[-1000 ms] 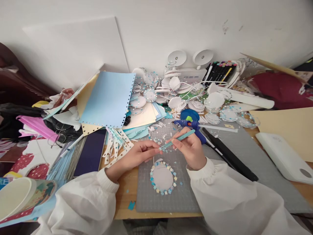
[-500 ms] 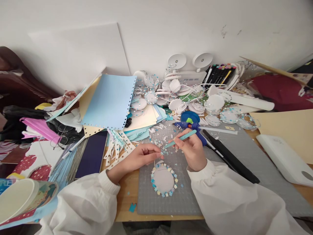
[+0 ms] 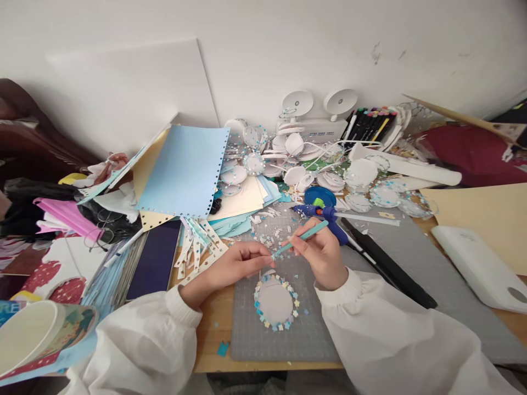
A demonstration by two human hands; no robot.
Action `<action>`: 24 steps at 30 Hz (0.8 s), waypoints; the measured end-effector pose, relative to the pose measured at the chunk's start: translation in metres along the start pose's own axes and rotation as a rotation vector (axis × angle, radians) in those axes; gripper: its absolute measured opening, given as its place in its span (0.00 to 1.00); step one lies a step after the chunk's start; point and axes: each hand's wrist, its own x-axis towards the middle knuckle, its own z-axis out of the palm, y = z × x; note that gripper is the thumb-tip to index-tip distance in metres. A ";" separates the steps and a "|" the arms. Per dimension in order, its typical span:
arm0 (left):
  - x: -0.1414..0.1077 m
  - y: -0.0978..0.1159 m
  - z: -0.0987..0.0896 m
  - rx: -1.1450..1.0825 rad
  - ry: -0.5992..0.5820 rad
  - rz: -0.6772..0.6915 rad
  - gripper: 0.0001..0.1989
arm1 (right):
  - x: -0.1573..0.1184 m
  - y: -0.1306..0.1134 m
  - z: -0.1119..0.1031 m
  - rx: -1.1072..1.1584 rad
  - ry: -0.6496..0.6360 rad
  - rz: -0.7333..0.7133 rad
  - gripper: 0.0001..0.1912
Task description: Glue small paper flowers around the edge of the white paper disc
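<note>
My right hand [image 3: 319, 249] grips a slim teal tool [image 3: 308, 232], like a pen or tweezers; its exact kind does not show. The tool's lower tip points down-left at the fingertips of my left hand [image 3: 247, 263]. Those left fingers are pinched together, and a tiny pale-blue piece seems to show at their tips, too small to name. Just below lies an oval ring of small blue, cream and white paper stars [image 3: 296, 303] around a pale center. It rests flat on the grey cutting mat [image 3: 247, 340], with a few loose blue scraps nearby.
A blue glue gun [image 3: 325, 212] lies beyond my right hand. Black scissors or a similar long tool [image 3: 391, 269] sits to the right, with a white power bank-like box [image 3: 477, 269]. Punched paper strips [image 3: 197, 249], a cup [image 3: 37, 334] and white discs crowd the table.
The teal tool has tilted and shifted slightly left and down, its tip nearer my left fingertips. My left hand and the star ring have stayed put.
</note>
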 end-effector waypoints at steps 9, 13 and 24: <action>-0.001 -0.001 0.001 0.008 0.023 -0.008 0.22 | -0.006 0.001 0.002 -0.083 0.082 -0.206 0.08; 0.000 -0.002 0.004 -0.066 0.079 0.018 0.23 | -0.011 -0.002 0.007 -0.318 -0.035 -0.458 0.07; 0.002 -0.004 0.010 -0.148 0.146 0.036 0.25 | -0.013 0.004 0.011 -0.530 -0.211 -0.799 0.14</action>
